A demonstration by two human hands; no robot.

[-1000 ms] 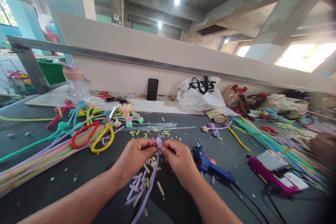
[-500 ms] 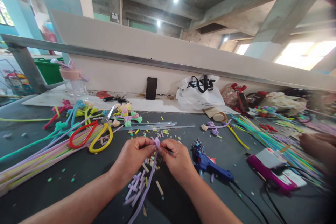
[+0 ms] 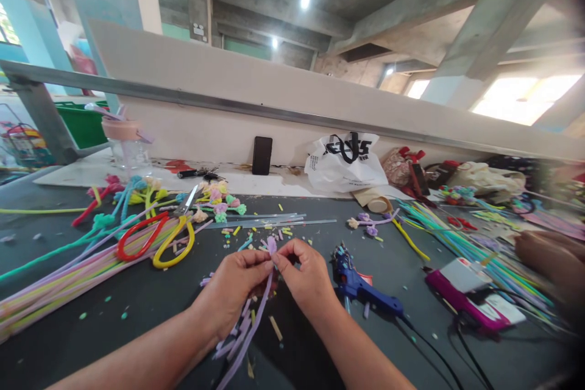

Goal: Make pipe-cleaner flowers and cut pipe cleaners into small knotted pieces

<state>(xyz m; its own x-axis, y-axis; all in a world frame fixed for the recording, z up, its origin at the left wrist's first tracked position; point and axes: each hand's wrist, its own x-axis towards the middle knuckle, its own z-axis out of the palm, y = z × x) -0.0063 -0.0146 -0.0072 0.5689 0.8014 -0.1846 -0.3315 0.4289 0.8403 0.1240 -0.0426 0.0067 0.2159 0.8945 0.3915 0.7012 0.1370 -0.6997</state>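
Note:
Between my two hands a long purple pipe cleaner [image 3: 254, 324] has its bunched purple top [image 3: 271, 245] upright, while its stem hangs down toward the front edge. The fingertips of my left hand [image 3: 235, 283] pinch it from the left, just below the bunched top. My right hand [image 3: 304, 274] pinches it from the right with thumb and forefinger. Short cut purple pieces [image 3: 231, 344] lie on the dark table [image 3: 150, 341] under and beside my left hand. A blue glue gun [image 3: 368, 292] lies to the right of my right hand.
Scissors [image 3: 173, 261] with red and yellow handles lie on long pipe cleaners [image 3: 68, 280] at left. A phone [image 3: 262, 155] stands by the back panel, near a white bag [image 3: 345, 170]. A magenta tool [image 3: 466, 301] with a cord and another person's hand [image 3: 543, 256] are at right.
My left hand has turned a little and its fingers have shifted on the stem, covering more of the cut pieces. Both hands still pinch the pipe cleaner. The view has moved slightly.

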